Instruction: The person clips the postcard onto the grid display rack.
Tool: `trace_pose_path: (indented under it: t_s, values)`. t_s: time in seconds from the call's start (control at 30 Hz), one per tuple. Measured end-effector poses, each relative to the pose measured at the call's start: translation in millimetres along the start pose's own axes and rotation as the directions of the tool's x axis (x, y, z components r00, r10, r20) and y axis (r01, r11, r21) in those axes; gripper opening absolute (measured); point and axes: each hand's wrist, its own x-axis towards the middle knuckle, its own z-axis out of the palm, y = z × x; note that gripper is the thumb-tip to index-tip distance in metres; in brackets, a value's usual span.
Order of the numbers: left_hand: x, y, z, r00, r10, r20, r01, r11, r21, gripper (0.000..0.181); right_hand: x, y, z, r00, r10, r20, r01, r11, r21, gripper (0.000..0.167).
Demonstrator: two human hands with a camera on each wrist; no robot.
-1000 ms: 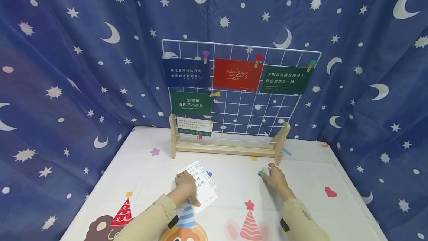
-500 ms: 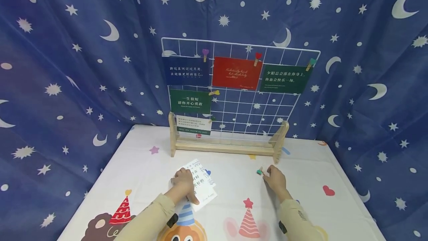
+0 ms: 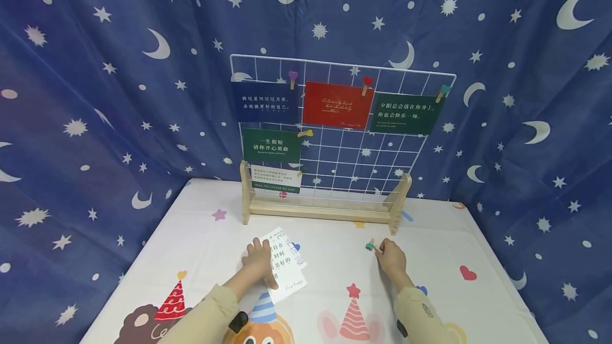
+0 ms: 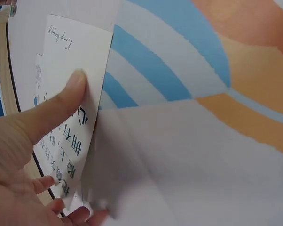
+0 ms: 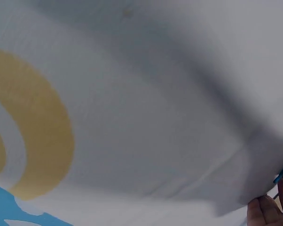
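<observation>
My left hand is at the left side of a white printed card, which overlaps another white card with bluish-purple lettering. In the left wrist view, the thumb lies across the card's face and the fingers curl by its lower edge. One long side of this card stands off the cloth and casts a shadow. On the right, my right hand pinches a small wooden clothespin with a green heart. Only its teal bit and some fingertips show in the right wrist view.
Behind the hands stands a white wire grid on a wooden base. Pinned to it are a blue card, a red card, green cards and a white-and-green card. A starry curtain surrounds the table.
The left hand's fingers have risen and spread a little, and the hand has shifted slightly left with the cards. The right hand has turned slightly, and more of the clothespin shows.
</observation>
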Motion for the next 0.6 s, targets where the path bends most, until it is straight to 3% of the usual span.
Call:
trace_pose_path:
  t_s: [0.13, 0.33, 0.43, 0.6]
  values:
    - [-2.6, -5.6, 4.8, 0.994, 0.069, -0.084, -0.077, 0.991, -0.106, 0.109, -2.8, 1, 2, 0.999, -0.013, -0.029, 0.014, 1.000, 0.002, 0.019]
    - [-4.2, -16.9, 8.4, 0.964, 0.180, -0.196, -0.224, 0.946, -0.234, 0.105, -1.5, 0, 3, 0.999, 0.019, -0.030, -0.018, 0.999, 0.026, 0.019]
    - [-4.7, -19.4, 8.1, 0.958, 0.176, -0.225, -0.235, 0.934, -0.271, 0.103, -1.5, 1, 4, 0.999, 0.002, -0.044, 0.000, 0.999, 0.039, 0.017]
    - [-8.4, -15.3, 2.9, 0.962, 0.175, -0.211, -0.240, 0.910, -0.338, 0.103, -6.0, 6, 2, 0.998, -0.060, -0.023, 0.060, 0.998, 0.013, 0.017]
